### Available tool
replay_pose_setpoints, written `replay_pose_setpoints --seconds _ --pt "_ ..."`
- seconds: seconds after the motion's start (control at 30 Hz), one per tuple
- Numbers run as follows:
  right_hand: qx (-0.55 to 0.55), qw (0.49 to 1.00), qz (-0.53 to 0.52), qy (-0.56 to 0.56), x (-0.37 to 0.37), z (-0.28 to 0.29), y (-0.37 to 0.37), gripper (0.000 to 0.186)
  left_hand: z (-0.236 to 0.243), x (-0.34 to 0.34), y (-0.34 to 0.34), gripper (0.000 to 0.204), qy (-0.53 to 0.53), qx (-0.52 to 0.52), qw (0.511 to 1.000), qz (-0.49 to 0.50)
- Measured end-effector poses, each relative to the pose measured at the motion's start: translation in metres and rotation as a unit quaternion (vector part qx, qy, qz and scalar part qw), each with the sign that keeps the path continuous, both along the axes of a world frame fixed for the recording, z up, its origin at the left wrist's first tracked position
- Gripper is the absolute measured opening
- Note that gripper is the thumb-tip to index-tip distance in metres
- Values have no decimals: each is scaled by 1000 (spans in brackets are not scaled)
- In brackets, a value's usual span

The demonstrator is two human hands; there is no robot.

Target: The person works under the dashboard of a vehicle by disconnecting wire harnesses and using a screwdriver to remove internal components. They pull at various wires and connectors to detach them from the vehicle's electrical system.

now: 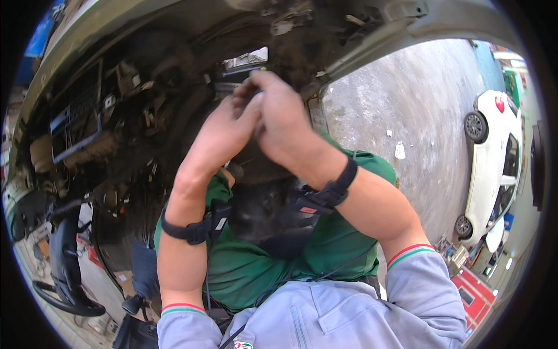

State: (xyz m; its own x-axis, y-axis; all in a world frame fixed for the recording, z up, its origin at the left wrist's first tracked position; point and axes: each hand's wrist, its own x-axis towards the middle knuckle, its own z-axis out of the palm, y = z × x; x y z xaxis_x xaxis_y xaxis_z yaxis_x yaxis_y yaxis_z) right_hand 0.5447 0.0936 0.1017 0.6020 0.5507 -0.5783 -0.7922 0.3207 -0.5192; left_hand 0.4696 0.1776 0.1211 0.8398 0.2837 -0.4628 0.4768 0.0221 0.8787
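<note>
My left hand [225, 131] and my right hand [282, 116] meet at the centre, in front of the stripped car dashboard [131, 87]. Both have curled fingers, overlapping one another. Whatever lies between them, if anything, is hidden and blurred by motion. Behind my fingertips is a small bright opening [250, 56] in the dark bodywork. My green-trousered legs are bent below my hands, and a black strap circles each forearm.
A steering wheel [70, 305] and a gear lever [133, 302] are at lower left. To the right, past the door opening, a concrete floor [401, 99] holds small white debris, a white car [491, 180] and a red cabinet [471, 294].
</note>
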Motion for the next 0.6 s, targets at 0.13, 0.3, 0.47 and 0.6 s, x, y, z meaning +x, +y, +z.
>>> replay_pose_setpoints --seconds 0.13,0.3,0.47,0.6 --pt "-5 1000 -14 16 -2 15 12 13 6 -2 5 48 7 -43 998 33" --pt "-33 999 1 -5 5 25 13 14 8 3 5 35 36 -12 998 42" --pt "-122 982 79 -116 8 17 13 19 -3 -1 11 24 83 -109 988 72" --pt "-212 944 127 -219 2 19 15 25 -6 -5 0 22 41 -143 981 128"
